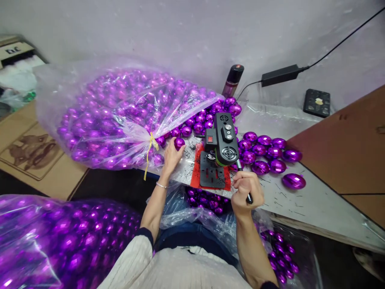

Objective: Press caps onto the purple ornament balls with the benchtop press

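Observation:
My left hand point(172, 154) has its fingers closed round a shiny purple ball ornament point(179, 143), just left of a small black bench press point(226, 136). The fist of my right hand point(247, 190) grips the press's lever handle point(249, 198), which points down toward me. A flat slotted base plate point(212, 181) of the press lies on a red sheet point(197, 168). Beside my left wrist, a large clear bag point(132, 132) full of purple balls is gathered with a yellow tie point(148, 158).
Rows of purple balls point(264, 151) sit right of the press, near a cardboard box point(345, 152). Behind stand a spray can point(233, 78) and a black power adapter point(279, 75). Another bag of balls point(75, 241) is at lower left. Dark scraps litter the white table point(288, 204).

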`<move>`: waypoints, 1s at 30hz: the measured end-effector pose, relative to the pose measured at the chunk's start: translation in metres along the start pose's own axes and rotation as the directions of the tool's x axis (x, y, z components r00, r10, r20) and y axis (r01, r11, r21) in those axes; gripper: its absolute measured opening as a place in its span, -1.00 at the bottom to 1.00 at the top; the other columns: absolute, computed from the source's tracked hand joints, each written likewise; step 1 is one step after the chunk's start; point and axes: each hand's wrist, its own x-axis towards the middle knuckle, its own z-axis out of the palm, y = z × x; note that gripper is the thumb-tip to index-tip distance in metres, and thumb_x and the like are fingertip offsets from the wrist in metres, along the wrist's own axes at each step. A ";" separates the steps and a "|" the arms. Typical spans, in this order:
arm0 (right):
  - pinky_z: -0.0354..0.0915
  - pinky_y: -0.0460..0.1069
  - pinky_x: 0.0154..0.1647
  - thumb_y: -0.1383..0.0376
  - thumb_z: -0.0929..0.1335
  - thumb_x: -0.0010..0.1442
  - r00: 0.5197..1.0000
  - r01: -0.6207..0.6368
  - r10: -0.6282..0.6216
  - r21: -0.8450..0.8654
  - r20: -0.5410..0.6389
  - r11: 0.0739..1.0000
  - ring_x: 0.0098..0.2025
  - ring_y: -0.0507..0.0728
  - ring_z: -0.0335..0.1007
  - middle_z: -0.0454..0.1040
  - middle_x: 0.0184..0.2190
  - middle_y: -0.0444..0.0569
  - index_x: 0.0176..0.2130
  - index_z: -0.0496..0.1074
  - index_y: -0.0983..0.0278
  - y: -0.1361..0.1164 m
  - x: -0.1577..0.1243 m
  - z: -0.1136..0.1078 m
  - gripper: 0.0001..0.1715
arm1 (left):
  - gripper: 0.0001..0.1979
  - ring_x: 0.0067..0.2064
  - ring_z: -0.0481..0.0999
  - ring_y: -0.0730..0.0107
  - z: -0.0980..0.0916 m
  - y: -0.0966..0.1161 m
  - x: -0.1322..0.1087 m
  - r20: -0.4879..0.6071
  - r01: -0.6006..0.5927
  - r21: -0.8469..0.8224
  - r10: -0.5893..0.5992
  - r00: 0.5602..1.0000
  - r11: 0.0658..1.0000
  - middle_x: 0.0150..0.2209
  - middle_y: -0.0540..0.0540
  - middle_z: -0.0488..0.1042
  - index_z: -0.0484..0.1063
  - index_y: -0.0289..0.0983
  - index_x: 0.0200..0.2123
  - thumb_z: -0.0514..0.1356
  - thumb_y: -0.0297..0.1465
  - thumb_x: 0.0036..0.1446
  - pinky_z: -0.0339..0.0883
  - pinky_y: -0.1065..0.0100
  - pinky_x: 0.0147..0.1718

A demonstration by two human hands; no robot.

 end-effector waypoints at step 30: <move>0.24 -0.01 -0.40 0.36 0.27 0.43 1.000 -0.017 0.018 -0.043 0.024 0.999 -0.42 0.03 0.40 0.46 -0.47 -0.14 -0.44 0.33 0.20 -0.005 0.004 -0.002 -0.64 | -0.33 0.19 0.59 -0.02 0.087 -0.017 -0.113 0.219 -0.427 -0.079 0.433 0.874 0.901 0.16 -0.26 0.61 0.43 -0.20 0.26 0.49 -0.13 0.16 0.37 -0.03 0.24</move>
